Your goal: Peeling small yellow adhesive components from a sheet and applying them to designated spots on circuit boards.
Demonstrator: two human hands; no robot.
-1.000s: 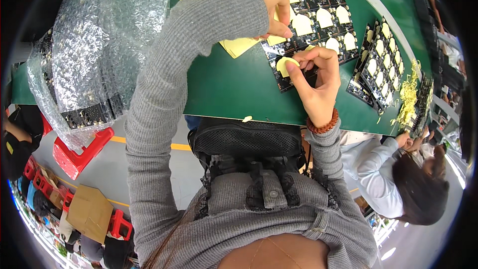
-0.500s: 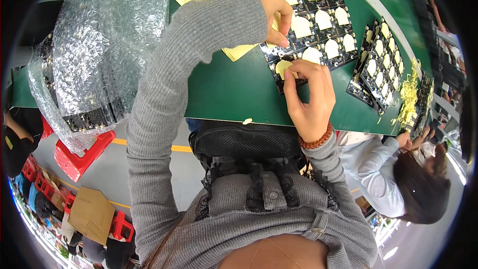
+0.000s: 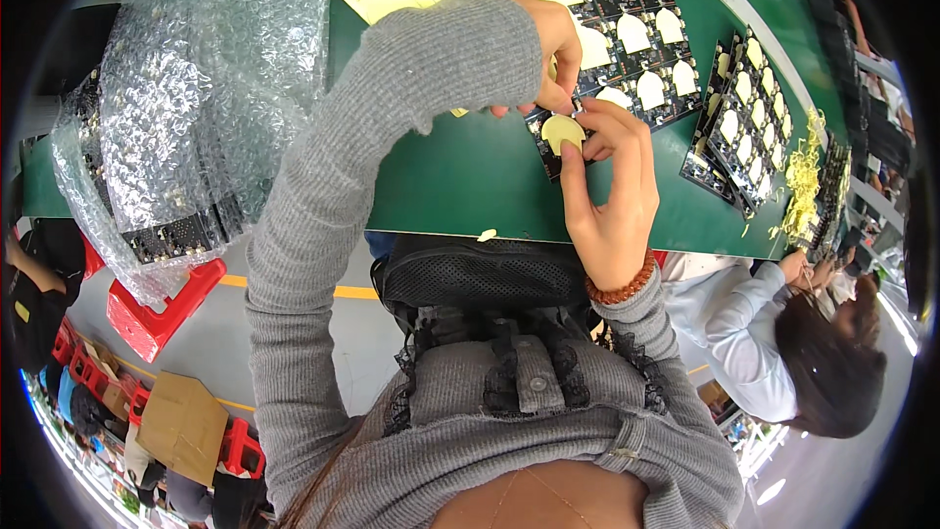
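Right hand [image 3: 612, 198] pinches pale yellow sticker [image 3: 562, 131] with thumb and finger, pressing it flat on near corner of black circuit board [image 3: 627, 49]. Left hand [image 3: 548, 49], at 11 o'clock of sticker, fingertips closed on board edge, probably to steady it. Board lies on green tabletop [image 3: 460, 186]; bubble wrap [image 3: 186, 88] at 9 o'clock.

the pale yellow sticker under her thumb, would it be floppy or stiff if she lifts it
Probably floppy: the pale yellow sticker looks paper-thin and lies flat on the black circuit board. Likely very light, since the right hand and left hand work it with fingertips alone. It may cling or curl, judging by the yellow scraps nearby.
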